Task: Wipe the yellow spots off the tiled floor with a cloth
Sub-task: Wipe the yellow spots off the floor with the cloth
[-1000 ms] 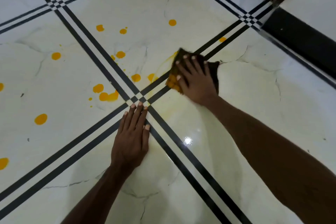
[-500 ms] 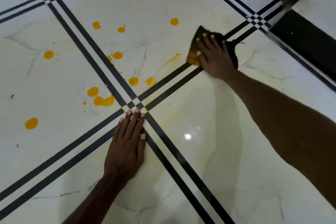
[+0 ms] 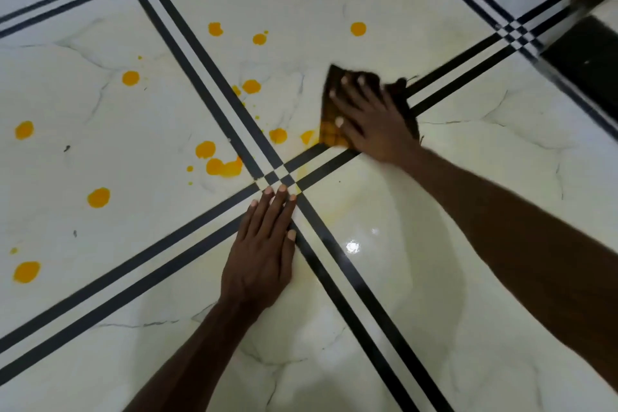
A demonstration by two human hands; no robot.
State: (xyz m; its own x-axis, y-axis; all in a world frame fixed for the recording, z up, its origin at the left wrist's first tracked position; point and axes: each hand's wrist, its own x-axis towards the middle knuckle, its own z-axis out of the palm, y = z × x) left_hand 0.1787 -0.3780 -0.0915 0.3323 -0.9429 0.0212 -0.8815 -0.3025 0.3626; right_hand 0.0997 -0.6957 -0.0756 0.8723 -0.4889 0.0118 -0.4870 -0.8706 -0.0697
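My right hand [image 3: 371,120] presses flat on a dark cloth [image 3: 329,129], stained yellow along its near edge, on the white marble-look tiled floor [image 3: 418,278] just right of the centre. The cloth's near corner touches a yellow spot [image 3: 307,136]. Several more yellow spots lie to the left, among them one [image 3: 278,135] beside it, a merged blotch [image 3: 224,166] and a far one [image 3: 358,29]. My left hand [image 3: 264,254] rests palm down, fingers together, at the crossing of the black double lines [image 3: 279,177], holding nothing.
Black double stripes [image 3: 187,40] divide the tiles. A dark skirting band [image 3: 582,57] and a wall base run along the upper right. A faint yellowish smear [image 3: 337,207] marks the tile below the cloth. A light glare [image 3: 352,246] shines near my left hand.
My right hand slid the cloth away to the upper right, then back toward the line crossing, onto the yellow streak. My left hand stayed planted on the floor.
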